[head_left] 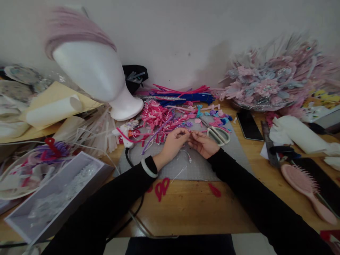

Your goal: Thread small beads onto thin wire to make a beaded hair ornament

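Observation:
Above a grey cutting mat [207, 171], my left hand [174, 143] and my right hand [203, 143] meet with fingertips pinched close together. Both are closed on something thin and small that I cannot make out. A short beaded strand [188, 156] shows just below the fingers. Right of my right hand lie scissors [219, 135] with pale handles. Behind my hands is a heap of pink pipe-cleaner pieces [155, 115], with a purple pipe cleaner [159, 132] beside my left hand. Red looped pieces [161, 188] rest near the mat's front edge.
A white mannequin head [92, 71] stands back left. A lilac box [61, 194] of clear packets sits at left, with a glue gun [128, 140] and its cable nearby. At right are a phone [249, 125], a pink hairbrush [305, 187] and a flowered headpiece [268, 81].

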`<state>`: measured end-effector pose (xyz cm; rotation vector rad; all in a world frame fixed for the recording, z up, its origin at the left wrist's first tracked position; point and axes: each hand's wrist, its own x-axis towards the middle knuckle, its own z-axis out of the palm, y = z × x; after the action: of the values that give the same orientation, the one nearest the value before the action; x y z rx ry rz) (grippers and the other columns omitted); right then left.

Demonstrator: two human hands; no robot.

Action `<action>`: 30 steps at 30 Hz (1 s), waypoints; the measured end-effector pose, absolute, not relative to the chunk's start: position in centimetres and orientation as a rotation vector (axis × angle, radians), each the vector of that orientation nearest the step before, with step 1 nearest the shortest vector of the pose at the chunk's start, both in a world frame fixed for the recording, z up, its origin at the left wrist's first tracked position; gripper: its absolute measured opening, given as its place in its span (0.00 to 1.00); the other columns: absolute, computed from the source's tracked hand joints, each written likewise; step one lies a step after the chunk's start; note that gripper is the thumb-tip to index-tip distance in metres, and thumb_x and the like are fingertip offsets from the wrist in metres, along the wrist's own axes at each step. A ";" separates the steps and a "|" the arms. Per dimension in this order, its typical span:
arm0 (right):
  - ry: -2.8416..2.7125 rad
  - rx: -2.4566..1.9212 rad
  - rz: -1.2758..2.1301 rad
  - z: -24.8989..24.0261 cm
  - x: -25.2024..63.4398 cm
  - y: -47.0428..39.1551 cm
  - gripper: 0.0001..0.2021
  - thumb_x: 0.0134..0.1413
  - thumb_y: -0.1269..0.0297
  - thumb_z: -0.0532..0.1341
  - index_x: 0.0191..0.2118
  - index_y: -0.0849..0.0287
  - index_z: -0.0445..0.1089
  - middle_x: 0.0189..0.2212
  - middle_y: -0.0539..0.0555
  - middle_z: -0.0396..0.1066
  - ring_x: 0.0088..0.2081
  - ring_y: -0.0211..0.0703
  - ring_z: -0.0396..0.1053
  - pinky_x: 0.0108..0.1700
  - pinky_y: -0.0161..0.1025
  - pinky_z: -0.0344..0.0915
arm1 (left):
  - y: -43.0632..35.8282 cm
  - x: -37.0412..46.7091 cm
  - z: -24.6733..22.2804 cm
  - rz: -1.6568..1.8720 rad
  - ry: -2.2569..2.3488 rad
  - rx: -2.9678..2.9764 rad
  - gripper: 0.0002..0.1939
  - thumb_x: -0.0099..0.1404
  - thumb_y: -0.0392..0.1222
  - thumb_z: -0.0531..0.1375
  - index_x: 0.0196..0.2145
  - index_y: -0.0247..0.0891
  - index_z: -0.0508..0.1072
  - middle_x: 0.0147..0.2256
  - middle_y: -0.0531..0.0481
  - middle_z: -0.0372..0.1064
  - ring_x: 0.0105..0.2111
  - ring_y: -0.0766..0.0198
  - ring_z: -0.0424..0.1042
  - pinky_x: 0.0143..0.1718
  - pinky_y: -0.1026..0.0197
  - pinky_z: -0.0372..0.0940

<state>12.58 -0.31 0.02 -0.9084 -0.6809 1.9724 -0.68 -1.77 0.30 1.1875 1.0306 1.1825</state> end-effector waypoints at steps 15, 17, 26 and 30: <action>-0.502 -0.819 2.053 0.1 12.1 -0.7 0.07 0.48 0.77 0.56 0.25 0.60 0.68 0.22 0.46 0.73 0.23 0.29 0.70 0.26 0.24 0.68 | -2.1 -0.6 0.5 1.243 1.026 1.239 0.07 0.53 0.42 0.57 0.27 0.35 0.65 0.19 0.57 0.59 0.17 0.76 0.55 0.19 0.71 0.51; -0.480 -0.833 2.058 0.1 12.1 -0.7 0.09 0.49 0.78 0.54 0.26 0.61 0.68 0.22 0.46 0.72 0.23 0.28 0.69 0.26 0.23 0.68 | -2.1 -0.6 0.5 1.240 1.020 1.236 0.07 0.53 0.42 0.57 0.26 0.34 0.65 0.20 0.57 0.60 0.17 0.76 0.56 0.19 0.71 0.51; -0.573 -0.968 1.970 0.2 11.8 -0.2 0.11 0.54 0.71 0.50 0.28 0.61 0.68 0.27 0.51 0.73 0.33 0.33 0.70 0.39 0.32 0.67 | -1.5 -0.8 0.1 1.296 1.006 1.047 0.08 0.53 0.42 0.57 0.27 0.35 0.63 0.14 0.62 0.51 0.11 0.78 0.48 0.14 0.71 0.46; -1.301 -1.157 1.511 1.7 13.1 -0.9 0.06 0.47 0.63 0.58 0.27 0.59 0.67 0.26 0.50 0.70 0.27 0.35 0.66 0.34 0.37 0.65 | -1.4 -0.8 0.1 1.296 1.023 1.044 0.08 0.52 0.42 0.57 0.27 0.36 0.63 0.13 0.62 0.49 0.11 0.78 0.47 0.13 0.72 0.46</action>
<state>13.10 -0.92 1.67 -1.1572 -1.3008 1.5114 -0.83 -1.43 0.06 1.0435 1.0231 1.2959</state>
